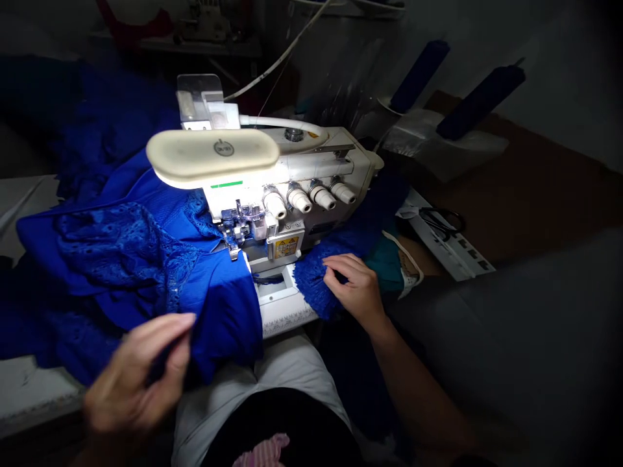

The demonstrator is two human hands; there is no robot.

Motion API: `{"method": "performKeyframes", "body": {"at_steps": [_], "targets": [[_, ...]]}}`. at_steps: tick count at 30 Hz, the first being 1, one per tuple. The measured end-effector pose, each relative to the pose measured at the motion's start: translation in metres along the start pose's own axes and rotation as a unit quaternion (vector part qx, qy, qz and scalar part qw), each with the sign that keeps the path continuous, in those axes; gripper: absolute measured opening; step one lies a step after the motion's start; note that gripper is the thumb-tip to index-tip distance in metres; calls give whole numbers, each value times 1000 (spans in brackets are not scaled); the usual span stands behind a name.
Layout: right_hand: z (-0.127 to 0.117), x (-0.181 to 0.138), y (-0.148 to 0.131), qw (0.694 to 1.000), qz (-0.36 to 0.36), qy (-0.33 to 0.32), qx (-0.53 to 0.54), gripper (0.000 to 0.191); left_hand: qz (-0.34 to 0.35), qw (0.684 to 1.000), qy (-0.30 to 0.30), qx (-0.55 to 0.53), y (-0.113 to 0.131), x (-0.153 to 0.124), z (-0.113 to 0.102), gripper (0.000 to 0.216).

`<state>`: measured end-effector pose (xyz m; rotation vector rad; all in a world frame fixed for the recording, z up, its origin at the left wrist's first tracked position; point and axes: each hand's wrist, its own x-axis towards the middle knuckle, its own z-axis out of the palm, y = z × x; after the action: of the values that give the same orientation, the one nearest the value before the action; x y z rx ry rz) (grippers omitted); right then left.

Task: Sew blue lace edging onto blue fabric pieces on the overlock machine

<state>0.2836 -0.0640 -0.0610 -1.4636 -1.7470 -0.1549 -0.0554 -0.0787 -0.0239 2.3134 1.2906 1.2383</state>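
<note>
A white overlock sewing machine [292, 168] stands in front of me, its lamp lighting the needle area. Blue fabric with lace panels [121, 240] lies left of the presser foot [233, 250], its edge close to the foot. My left hand [139, 376] hovers over the near side of this fabric, slightly blurred, thumb and fingers apart with nothing seen between them. Right of the machine bed, my right hand [357, 288] has its fingers curled, thumb and forefinger pinched at a strip of blue lace fabric [311, 282]. The exact contact of the fingertips is hard to see.
Two dark blue thread cones [421, 76] stand at the back right beside a clear plastic bag [438, 152]. Black-handled scissors [442, 220] rest near a white slotted strip [457, 250]. Teal fabric [384, 263] lies beyond my right hand. Another machine [202, 26] sits in the dark background.
</note>
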Motion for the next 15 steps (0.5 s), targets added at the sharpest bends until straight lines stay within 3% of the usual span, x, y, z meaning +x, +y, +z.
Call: {"method": "performKeyframes", "body": {"at_steps": [5,9,12,15], "targets": [[-26,0,-42,997,-16,-14,69,19,126,981,-126,-77,36,17,63,60],[-33,-11,-75,989,-67,-57,115,22,167,964,-152,-142,42,28,111,49],[-33,-24,-77,986,-53,-69,143,22,155,962,-132,-184,36,28,120,46],[-34,-37,-69,980,-34,-88,178,25,158,950,-158,-218,35,25,104,38]]}}
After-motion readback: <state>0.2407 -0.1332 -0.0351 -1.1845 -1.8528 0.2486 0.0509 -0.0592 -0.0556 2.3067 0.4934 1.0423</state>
